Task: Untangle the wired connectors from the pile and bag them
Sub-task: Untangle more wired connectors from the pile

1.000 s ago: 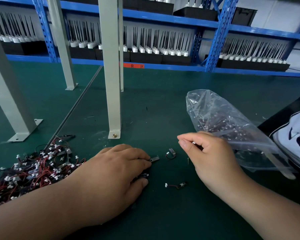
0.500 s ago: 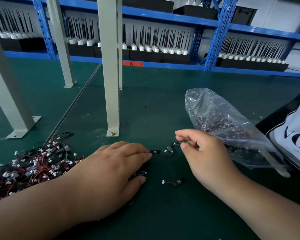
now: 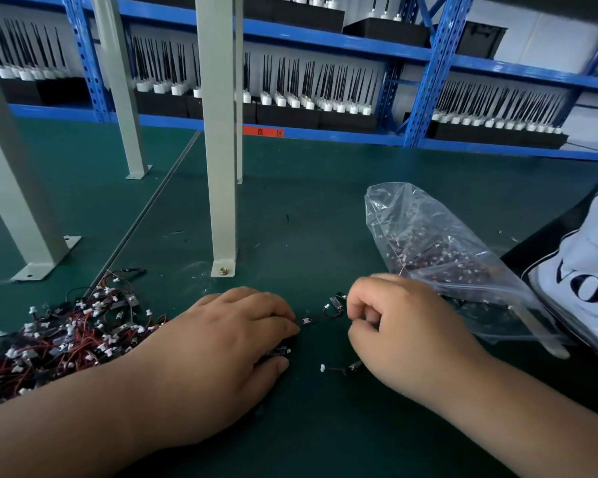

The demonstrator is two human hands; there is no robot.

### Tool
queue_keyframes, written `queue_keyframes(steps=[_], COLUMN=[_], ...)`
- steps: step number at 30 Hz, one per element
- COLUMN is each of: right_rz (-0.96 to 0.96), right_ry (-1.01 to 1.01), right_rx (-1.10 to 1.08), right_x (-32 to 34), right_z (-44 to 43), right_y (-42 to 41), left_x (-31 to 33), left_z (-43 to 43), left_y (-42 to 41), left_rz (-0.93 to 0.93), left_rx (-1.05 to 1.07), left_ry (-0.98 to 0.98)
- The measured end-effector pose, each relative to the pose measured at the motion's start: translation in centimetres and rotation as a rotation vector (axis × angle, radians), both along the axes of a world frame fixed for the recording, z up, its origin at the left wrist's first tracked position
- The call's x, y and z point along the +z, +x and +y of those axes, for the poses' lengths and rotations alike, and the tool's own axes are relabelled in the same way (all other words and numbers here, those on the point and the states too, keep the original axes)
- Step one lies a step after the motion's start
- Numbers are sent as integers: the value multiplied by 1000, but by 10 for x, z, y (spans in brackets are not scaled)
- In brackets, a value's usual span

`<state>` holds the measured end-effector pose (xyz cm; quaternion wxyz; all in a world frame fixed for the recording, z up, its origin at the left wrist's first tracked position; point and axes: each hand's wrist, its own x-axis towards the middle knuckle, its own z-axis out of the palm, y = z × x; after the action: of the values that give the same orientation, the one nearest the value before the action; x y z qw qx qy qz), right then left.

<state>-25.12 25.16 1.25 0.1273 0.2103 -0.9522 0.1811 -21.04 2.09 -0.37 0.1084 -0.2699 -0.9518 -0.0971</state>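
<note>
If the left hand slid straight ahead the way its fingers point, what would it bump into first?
Probably the small loose connector just off the left hand's fingertips; the right hand lies beyond.
</note>
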Motion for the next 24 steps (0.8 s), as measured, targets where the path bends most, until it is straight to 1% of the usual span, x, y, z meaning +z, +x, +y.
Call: queue_keyframes(steps=[2, 4, 5, 7, 11, 17, 21, 24], right_rz=[-193, -396, -464, -517, -475, -412, -242, -111], right_ry=[29, 139, 203, 275, 250, 154, -4, -185], right_rx=[2, 18, 32, 63, 49, -10, -63, -38], right_x=[11, 19, 22, 23, 18, 9, 4, -3], right_z=[1, 3, 3, 4, 5, 7, 7, 5], right_y=[1, 0, 0, 0, -2, -5, -12, -16], left_x=[2, 2, 1, -2, -4, -4, 0, -2], left_z=[1, 1, 0, -1, -1, -1, 0, 0], left_y=[0, 0, 0, -1, -2, -2, -1, -1], left_rz=[-15, -33, -35, -32, -20, 5, 16, 33], left_rx=[-25, -43, -46, -47, -29, -29, -37, -52], left_ry=[-15, -24, -26, -28, -28, -21, -24, -28])
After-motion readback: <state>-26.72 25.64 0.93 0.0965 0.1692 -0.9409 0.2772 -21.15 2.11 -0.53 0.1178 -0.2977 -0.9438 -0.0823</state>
